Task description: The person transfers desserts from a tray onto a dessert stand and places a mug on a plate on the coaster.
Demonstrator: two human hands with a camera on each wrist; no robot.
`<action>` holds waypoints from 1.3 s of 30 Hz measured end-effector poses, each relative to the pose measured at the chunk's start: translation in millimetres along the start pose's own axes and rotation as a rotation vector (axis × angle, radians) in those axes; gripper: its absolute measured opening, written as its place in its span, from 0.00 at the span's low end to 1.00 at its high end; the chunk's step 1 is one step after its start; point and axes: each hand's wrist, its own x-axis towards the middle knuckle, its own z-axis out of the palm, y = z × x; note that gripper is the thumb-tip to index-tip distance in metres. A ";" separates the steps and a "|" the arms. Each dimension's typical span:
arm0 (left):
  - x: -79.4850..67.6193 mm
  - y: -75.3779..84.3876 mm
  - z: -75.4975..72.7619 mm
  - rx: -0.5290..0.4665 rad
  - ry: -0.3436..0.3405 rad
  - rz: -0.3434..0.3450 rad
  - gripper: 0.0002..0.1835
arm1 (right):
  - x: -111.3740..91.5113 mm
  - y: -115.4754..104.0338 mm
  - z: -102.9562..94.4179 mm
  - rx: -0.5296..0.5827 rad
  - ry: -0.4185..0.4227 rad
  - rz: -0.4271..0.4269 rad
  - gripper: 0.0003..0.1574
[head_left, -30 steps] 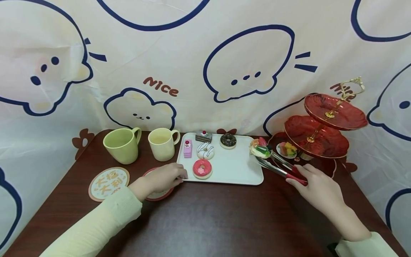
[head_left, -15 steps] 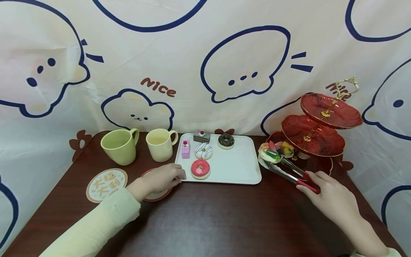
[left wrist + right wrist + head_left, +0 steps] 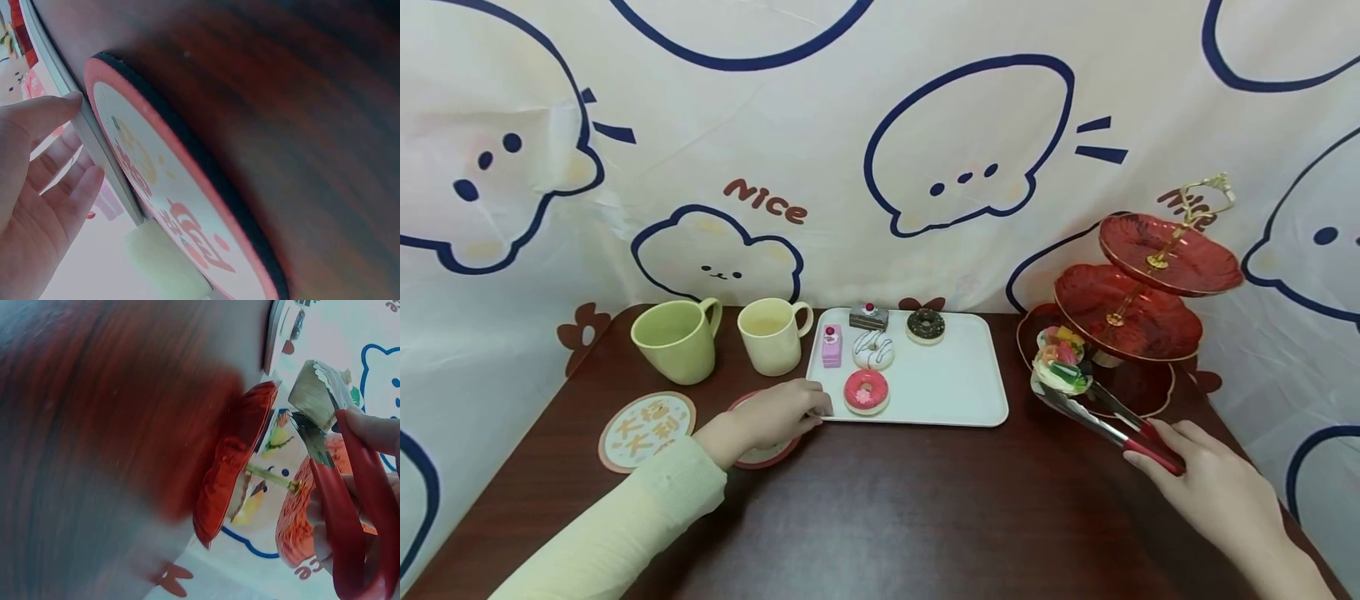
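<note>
My left hand [image 3: 786, 412] is at the near left corner of the white tray [image 3: 958, 379]. In the left wrist view its thumb and fingers pinch the tray's rim. With my right hand [image 3: 1221, 487] I grip red-handled metal tongs [image 3: 1156, 457]. Between the tongs' tips is a small toy cupcake [image 3: 1058, 377] with cream and green and orange toppings; its pale cup [image 3: 310, 394] shows in the right wrist view. It is at the left front of the red tiered stand's bottom plate [image 3: 1142, 396]; whether it touches the plate I cannot tell. A fruit-topped tart [image 3: 1063, 340] sits just behind.
On the tray are a pink donut [image 3: 866, 391], a white donut [image 3: 873, 350], a chocolate donut [image 3: 926, 326], a pink cake [image 3: 831, 347] and a chocolate cake slice [image 3: 868, 318]. Left stand a green mug [image 3: 676, 343], a yellow mug [image 3: 771, 337] and two coasters [image 3: 647, 432].
My right hand has moved right and toward me, carrying the cupcake in the tongs from the tray's right edge to the stand's bottom plate. The left hand stays at the tray corner.
</note>
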 end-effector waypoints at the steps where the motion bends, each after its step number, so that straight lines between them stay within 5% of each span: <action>1: -0.4 -0.3 0.1 0.002 0.000 -0.005 0.07 | -0.6 1.7 -0.3 -0.002 -0.004 0.008 0.49; 15: -1.1 0.3 0.2 -0.009 0.004 -0.009 0.08 | -9.1 24.2 -2.6 -0.042 -0.023 0.103 0.50; 24: -1.2 -1.2 1.3 -0.001 0.004 -0.007 0.07 | -11.4 34.8 -1.0 -0.051 0.004 0.082 0.48; 39: -1.2 -4.1 2.7 0.011 0.039 0.050 0.09 | -0.5 47.6 1.9 -0.074 -0.090 0.151 0.51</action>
